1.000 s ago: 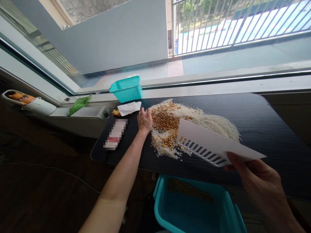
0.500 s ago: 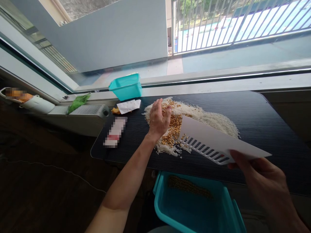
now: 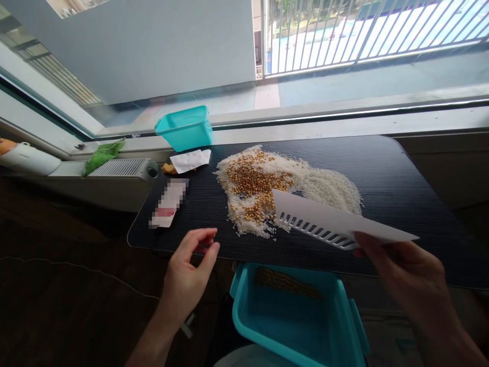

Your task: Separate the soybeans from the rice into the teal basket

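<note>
My right hand [image 3: 397, 260] grips the right end of a thin white plastic sheet [image 3: 321, 211] with a row of slanted slots along its lower edge. The sheet's far end reaches over the near side of a spread of white rice [image 3: 332, 188] and yellow soybeans [image 3: 252, 178]. Beans lie mostly on the left of the pile, plain rice on the right. Off the table's near edge, my left hand [image 3: 193, 267] hovers with fingers curved and thumb apart from them, nothing visible between. Below sits a large teal bin [image 3: 244, 323] with a band of beans along its far side.
The dark table [image 3: 385, 178] stands against a window. On its left are a small teal tub [image 3: 187, 130], white paper [image 3: 191, 160] and a blurred white-and-red packet [image 3: 170, 204]. A green cloth [image 3: 103, 155] lies on the radiator [image 3: 130, 171].
My left hand has left the pile and moved down and left, beyond the table's near edge. My right hand still holds the slotted sheet in much the same place. The view has shifted slightly.
</note>
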Demonstrator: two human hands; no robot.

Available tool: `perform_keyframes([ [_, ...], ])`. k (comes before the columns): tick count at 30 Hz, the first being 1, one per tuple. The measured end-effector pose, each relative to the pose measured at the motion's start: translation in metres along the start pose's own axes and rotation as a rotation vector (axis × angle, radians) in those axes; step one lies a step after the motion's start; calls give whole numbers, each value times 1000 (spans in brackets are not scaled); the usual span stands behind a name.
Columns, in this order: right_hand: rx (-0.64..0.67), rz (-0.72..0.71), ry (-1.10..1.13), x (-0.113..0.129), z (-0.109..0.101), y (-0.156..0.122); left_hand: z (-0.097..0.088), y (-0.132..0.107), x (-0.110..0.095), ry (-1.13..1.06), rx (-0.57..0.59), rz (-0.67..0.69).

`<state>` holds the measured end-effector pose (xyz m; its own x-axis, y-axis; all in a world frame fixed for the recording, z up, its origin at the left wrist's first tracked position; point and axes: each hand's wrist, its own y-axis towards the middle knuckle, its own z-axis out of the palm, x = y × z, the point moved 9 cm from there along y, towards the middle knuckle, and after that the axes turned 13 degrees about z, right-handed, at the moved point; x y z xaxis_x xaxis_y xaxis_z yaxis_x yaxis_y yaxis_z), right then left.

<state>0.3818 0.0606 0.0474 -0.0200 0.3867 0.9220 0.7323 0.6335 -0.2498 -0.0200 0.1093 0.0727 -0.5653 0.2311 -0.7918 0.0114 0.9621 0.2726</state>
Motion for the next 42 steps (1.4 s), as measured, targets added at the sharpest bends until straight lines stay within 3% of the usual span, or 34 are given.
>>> perform_keyframes([
  [2,-24,-14,-1,-1,-4,8,4,-38,26,-100,17,-224],
  [6,-36,-9,-19,-2,-6,22,39,-89,58,-297,126,-560],
  [10,-6,-15,-38,0,-2,24,77,-94,55,-491,283,-657],
  [16,23,-15,-31,11,2,2,95,-102,70,-531,273,-880],
  [21,33,-12,-23,19,5,0,102,-110,68,-674,246,-973],
  [27,160,49,-80,19,15,10,107,-120,61,-932,233,-1084],
  [33,150,44,-78,23,16,6,105,-130,69,-970,218,-1141],
  [37,102,-3,-43,23,12,5,108,-124,64,-979,223,-1130],
  [42,149,15,-106,21,23,14,111,-118,60,-989,225,-1122],
])
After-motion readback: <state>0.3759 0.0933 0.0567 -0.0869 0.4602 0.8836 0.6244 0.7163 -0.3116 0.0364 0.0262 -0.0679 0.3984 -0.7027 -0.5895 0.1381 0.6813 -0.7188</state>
